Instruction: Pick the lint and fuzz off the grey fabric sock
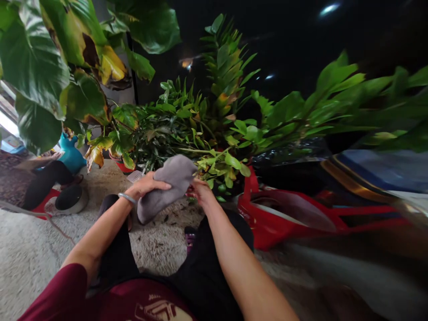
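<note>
A folded grey cloth [170, 183] hangs over the floor in front of me. My left hand [147, 183], with a bangle at the wrist, is closed on its left part, thumb on top. Beside the cloth's right end, my right hand [201, 191] has its fingers curled inward among low leaves. Whether those fingers grip the cloth edge, a stem or something else is hidden. Just beyond both hands grows a leafy green plant [230, 162], some of its leaves reaching the cloth.
Large yellowing leaves [88, 96] hang at upper left. A red bag [267, 232] stands right of my knee. At left are a round pot [72, 199], a teal figure [71, 154] and another person's dark-clad leg [45, 183]. A dark glossy surface [284, 49] rises behind the plants.
</note>
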Action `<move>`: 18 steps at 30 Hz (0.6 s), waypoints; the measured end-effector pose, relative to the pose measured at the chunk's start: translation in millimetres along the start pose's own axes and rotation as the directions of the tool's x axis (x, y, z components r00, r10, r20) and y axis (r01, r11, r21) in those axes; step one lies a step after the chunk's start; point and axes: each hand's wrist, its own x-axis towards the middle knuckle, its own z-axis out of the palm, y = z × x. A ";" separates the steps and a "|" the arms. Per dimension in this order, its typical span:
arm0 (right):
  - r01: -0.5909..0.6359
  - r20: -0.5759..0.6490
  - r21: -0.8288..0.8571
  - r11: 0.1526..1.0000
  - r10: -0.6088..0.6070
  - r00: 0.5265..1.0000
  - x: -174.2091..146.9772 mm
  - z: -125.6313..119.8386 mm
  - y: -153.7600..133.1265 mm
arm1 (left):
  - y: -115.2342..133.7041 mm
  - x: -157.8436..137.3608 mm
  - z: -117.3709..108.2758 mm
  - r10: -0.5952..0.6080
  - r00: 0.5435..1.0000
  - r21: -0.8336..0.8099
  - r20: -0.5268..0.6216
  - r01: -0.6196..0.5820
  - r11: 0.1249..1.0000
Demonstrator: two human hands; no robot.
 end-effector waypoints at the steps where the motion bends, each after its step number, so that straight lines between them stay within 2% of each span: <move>1: 0.000 0.018 0.000 1.000 0.000 1.000 0.0 -0.6 -0.7 | 14.4 2.5 0.0 0.064 0.998 -0.043 -0.019 -0.065 0.997; 4: 0.022 0.072 0.039 0.999 -0.025 0.997 -1.8 0.3 -2.1 | 55.8 26.4 7.9 0.259 0.956 -0.170 -0.137 -0.281 0.945; 6: 0.038 0.081 0.076 0.996 -0.044 0.996 -3.0 2.5 -2.0 | 66.9 47.2 16.5 0.332 0.913 -0.191 -0.237 -0.378 0.906; 7: 0.043 0.075 0.083 0.996 -0.049 0.996 -3.3 3.5 -1.7 | 64.8 55.8 20.4 0.338 0.901 -0.179 -0.271 -0.392 0.902; 8: 0.047 0.070 0.080 0.996 -0.053 0.996 -3.2 4.3 -1.2 | 57.7 61.9 23.4 0.325 0.900 -0.157 -0.289 -0.380 0.912; 10: 0.052 0.057 0.053 0.997 -0.055 0.997 -1.8 4.6 -0.1 | 32.2 64.0 25.2 0.250 0.930 -0.090 -0.270 -0.282 0.955; 14: 0.035 0.010 0.014 0.999 -0.035 0.999 4.1 0.6 3.2 | -19.7 33.0 13.0 0.036 0.993 0.067 -0.113 -0.028 0.997; 16: 0.026 -0.005 0.022 0.999 -0.026 1.000 6.3 -1.2 4.7 | -23.3 13.9 6.2 -0.028 0.999 0.122 -0.015 0.030 0.992; 18: 0.021 -0.006 0.026 0.999 -0.020 1.000 6.7 -1.6 5.1 | -8.9 3.0 3.7 -0.027 0.998 0.150 0.059 0.018 0.989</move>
